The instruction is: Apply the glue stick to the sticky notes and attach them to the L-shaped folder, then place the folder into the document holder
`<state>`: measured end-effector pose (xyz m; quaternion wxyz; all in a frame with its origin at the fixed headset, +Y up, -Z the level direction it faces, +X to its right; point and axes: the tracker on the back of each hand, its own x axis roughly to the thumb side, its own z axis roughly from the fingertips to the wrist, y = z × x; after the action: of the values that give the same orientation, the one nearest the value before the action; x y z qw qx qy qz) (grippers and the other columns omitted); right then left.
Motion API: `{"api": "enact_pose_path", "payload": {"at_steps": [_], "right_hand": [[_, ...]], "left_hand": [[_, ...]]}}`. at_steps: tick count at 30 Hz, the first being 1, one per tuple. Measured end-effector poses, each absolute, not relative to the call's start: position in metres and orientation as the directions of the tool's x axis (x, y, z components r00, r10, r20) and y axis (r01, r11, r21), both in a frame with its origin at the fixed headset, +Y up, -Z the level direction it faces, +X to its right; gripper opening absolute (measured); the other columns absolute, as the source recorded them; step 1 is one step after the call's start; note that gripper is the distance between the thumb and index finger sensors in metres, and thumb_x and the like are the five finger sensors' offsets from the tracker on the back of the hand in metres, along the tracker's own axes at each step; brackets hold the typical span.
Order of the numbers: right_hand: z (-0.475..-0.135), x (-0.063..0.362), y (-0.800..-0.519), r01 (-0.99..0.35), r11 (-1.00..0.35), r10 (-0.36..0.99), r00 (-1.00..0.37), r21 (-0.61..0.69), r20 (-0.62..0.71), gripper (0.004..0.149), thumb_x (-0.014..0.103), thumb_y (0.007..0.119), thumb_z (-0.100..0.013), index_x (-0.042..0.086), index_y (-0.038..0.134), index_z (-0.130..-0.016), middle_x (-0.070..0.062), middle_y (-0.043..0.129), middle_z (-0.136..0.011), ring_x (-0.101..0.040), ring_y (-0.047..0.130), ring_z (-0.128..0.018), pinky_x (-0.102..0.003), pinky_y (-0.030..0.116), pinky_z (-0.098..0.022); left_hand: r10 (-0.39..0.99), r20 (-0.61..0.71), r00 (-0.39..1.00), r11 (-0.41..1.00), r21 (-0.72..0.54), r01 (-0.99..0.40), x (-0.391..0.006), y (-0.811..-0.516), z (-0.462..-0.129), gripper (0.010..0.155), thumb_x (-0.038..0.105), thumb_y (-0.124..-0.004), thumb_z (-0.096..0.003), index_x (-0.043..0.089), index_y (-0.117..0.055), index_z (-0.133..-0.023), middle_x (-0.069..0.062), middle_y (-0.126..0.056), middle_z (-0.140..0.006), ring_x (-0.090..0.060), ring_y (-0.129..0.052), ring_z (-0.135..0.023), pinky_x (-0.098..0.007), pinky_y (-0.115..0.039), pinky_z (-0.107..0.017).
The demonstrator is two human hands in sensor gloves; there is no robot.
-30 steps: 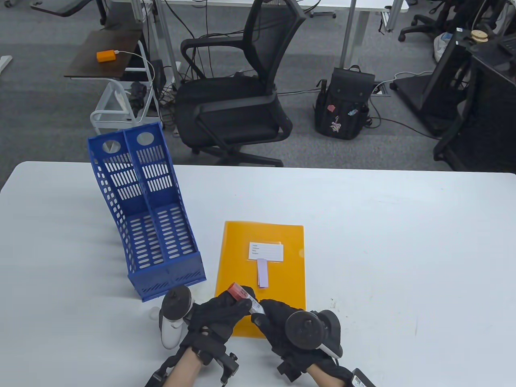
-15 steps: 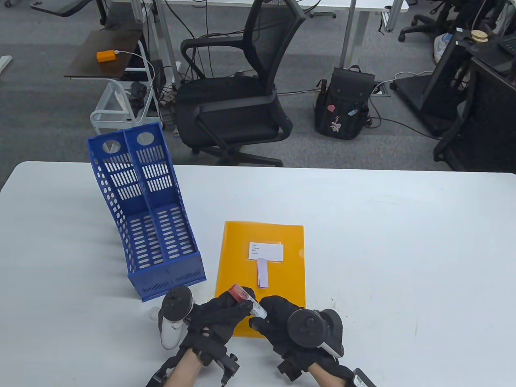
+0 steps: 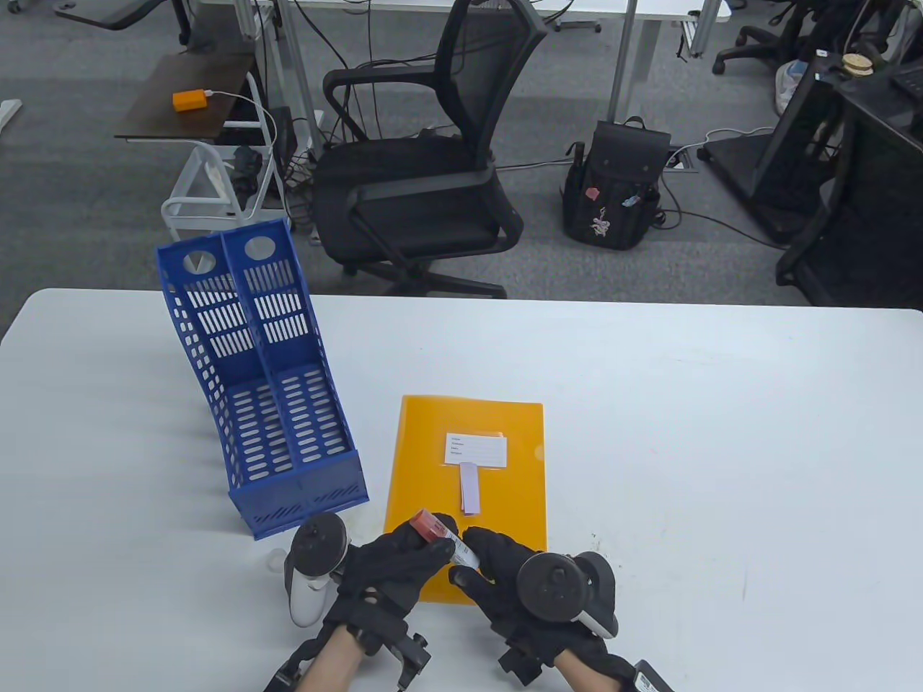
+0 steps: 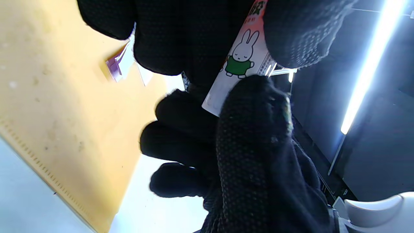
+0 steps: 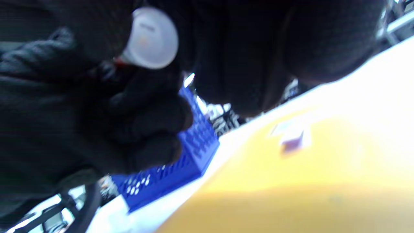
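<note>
Early days: both hands, left hand (image 3: 393,559) and right hand (image 3: 497,569), curl fingers round the glue stick (image 3: 441,535). Sticky note (image 3: 469,489) lies just beyond the fingertips on the folder (image 3: 505,504), unglued; document holder (image 3: 274,404) waits

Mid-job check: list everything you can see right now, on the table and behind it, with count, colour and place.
Folder: one, orange, flat on the table, near middle.
Label: one, white, on the folder's upper half.
Sticky notes: one small stack, pale purple, on the folder just below the label.
Document holder: one, blue, two slots, left of the folder.
Glue stick: one, white body with red end, held over the folder's near edge.
Table: one, white.
Office chair: one, black, behind the table.
Backpack: one, black, on the floor.
Left hand: black glove, grips the glue stick.
Right hand: black glove, grips the stick's lower end.
</note>
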<state>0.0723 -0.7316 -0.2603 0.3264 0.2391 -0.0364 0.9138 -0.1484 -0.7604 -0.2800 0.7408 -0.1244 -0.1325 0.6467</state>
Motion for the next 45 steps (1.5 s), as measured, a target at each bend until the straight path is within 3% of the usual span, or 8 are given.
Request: {"api": "enact_pose_path", "payload": {"at_steps": [7,12,18,23,28,34,40,45], "right_hand": [[-0.256,0.072,-0.727,-0.551,-0.83,0.46,-0.765,-0.088,0.451,0.067,0.052,0.086,-0.037,0.001,0.078,-0.08,-0.013,0.096,-0.064,-0.03,0.101,-0.045,-0.045,0.087,-0.029],[-0.259,0.067,-0.733,-0.569,-0.817,0.543,-0.706,0.092,0.455,0.065,0.042,0.071,-0.048,-0.007,0.072,-0.091,-0.027,0.091,-0.078,-0.04,0.097,-0.057,-0.05,0.084,-0.033],[-0.257,0.069,-0.728,-0.512,-0.853,0.424,-0.791,-0.1,0.44,0.066,0.051,0.088,-0.037,0.001,0.078,-0.08,-0.014,0.096,-0.064,-0.03,0.102,-0.044,-0.045,0.087,-0.029],[-0.26,0.065,-0.736,-0.529,-0.844,0.506,-0.736,0.083,0.45,0.067,0.044,0.069,-0.048,-0.007,0.072,-0.091,-0.026,0.09,-0.079,-0.039,0.098,-0.056,-0.05,0.085,-0.032],[-0.258,0.069,-0.729,-0.519,-0.847,0.426,-0.791,-0.113,0.44,0.067,0.051,0.091,-0.035,0.001,0.08,-0.078,-0.014,0.097,-0.063,-0.028,0.103,-0.041,-0.044,0.088,-0.027],[-0.262,0.067,-0.737,-0.54,-0.836,0.52,-0.726,0.097,0.449,0.067,0.046,0.072,-0.047,-0.006,0.076,-0.088,-0.025,0.093,-0.075,-0.037,0.1,-0.051,-0.049,0.086,-0.03],[-0.26,0.071,-0.731,-0.491,-0.864,0.404,-0.808,-0.111,0.429,0.068,0.056,0.092,-0.032,0.003,0.084,-0.074,-0.012,0.1,-0.057,-0.027,0.104,-0.037,-0.043,0.088,-0.025],[-0.265,0.068,-0.741,-0.513,-0.835,0.547,-0.732,0.2,0.406,0.067,0.043,0.074,-0.047,-0.007,0.071,-0.093,-0.028,0.088,-0.081,-0.039,0.098,-0.056,-0.05,0.084,-0.033]], "left_hand": [[0.986,0.045,0.158,0.164,-0.358,-0.919,-0.148,-0.76,-0.28,0.06,0.047,-0.084,-0.0448,0.011,-0.079,-0.092,-0.013,-0.097,-0.08,-0.034,-0.09,-0.079,-0.06,-0.067,-0.064],[0.978,0.038,0.205,0.206,-0.32,-0.925,-0.15,-0.76,-0.28,0.06,0.047,-0.085,-0.0447,0.01,-0.079,-0.091,-0.014,-0.097,-0.079,-0.035,-0.09,-0.079,-0.06,-0.067,-0.064],[0.975,0.051,0.216,0.221,-0.34,-0.914,-0.147,-0.76,-0.28,0.06,0.047,-0.084,-0.0449,0.01,-0.079,-0.092,-0.013,-0.097,-0.079,-0.034,-0.09,-0.079,-0.06,-0.067,-0.064],[0.976,0.034,0.217,0.216,-0.324,-0.921,-0.149,-0.762,-0.281,0.06,0.047,-0.085,-0.0449,0.009,-0.079,-0.091,-0.014,-0.097,-0.079,-0.035,-0.091,-0.078,-0.06,-0.067,-0.064],[0.979,0.035,0.198,0.198,-0.355,-0.914,-0.147,-0.76,-0.281,0.06,0.048,-0.084,-0.0451,0.01,-0.079,-0.092,-0.013,-0.097,-0.079,-0.034,-0.091,-0.079,-0.06,-0.067,-0.064],[0.976,0.021,0.219,0.213,-0.338,-0.917,-0.149,-0.763,-0.282,0.06,0.047,-0.085,-0.0445,0.008,-0.08,-0.09,-0.014,-0.098,-0.078,-0.035,-0.091,-0.078,-0.06,-0.067,-0.063],[0.971,0.042,0.235,0.233,-0.37,-0.899,-0.145,-0.763,-0.282,0.06,0.048,-0.084,-0.0449,0.01,-0.079,-0.091,-0.013,-0.098,-0.078,-0.034,-0.091,-0.078,-0.06,-0.067,-0.064],[0.966,0.014,0.258,0.247,-0.347,-0.905,-0.148,-0.769,-0.284,0.06,0.047,-0.085,-0.0447,0.008,-0.08,-0.09,-0.014,-0.098,-0.077,-0.035,-0.091,-0.078,-0.061,-0.067,-0.063]]}}
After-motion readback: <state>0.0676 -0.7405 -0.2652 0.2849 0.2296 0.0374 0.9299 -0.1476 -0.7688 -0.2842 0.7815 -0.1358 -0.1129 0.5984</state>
